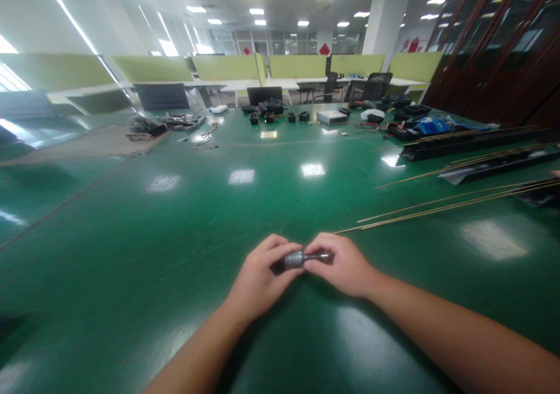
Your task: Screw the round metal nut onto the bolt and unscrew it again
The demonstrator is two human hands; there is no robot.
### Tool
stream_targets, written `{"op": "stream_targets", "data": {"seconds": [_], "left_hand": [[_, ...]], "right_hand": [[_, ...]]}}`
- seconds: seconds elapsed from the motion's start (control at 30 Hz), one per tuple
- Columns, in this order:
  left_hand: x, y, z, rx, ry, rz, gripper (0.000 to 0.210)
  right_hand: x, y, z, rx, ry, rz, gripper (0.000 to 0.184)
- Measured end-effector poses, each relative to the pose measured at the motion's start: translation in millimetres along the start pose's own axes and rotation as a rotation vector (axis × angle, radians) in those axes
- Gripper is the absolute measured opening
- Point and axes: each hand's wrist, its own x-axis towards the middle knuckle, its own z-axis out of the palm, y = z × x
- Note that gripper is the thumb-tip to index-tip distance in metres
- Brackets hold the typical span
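A small grey metal cylinder [294, 260] with a thin shiny shaft at its right end lies sideways between my hands, low over the green table; its exact kind cannot be made out. My left hand [261, 274] is closed around the cylinder's left part, thumb below and fingers above. At the shaft end, my right hand [345, 262] pinches with its thumb and fingertips, close against the left fingertips. The fingers hide part of the piece. Just beyond my right hand, thin brass-coloured rods [406, 211] reach in from the right.
The glossy green table [184, 225] fills the foreground. Dark metal channels [494, 169] lie at the right. Along the far edge are small black boxes [270, 117], a white box [331, 116], a blue bundle [433, 126] and cables. A brown sheet [96, 141] lies far left.
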Motion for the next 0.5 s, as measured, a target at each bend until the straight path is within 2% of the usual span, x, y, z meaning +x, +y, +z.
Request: {"op": "stream_targets", "data": {"seconds": [0.5], "left_hand": [[-1.7, -2.8, -3.1, 0.017, -0.012, 0.004, 0.025]], "right_hand": [[0.8, -1.9, -1.1, 0.0, -0.003, 0.022, 0.007]]}}
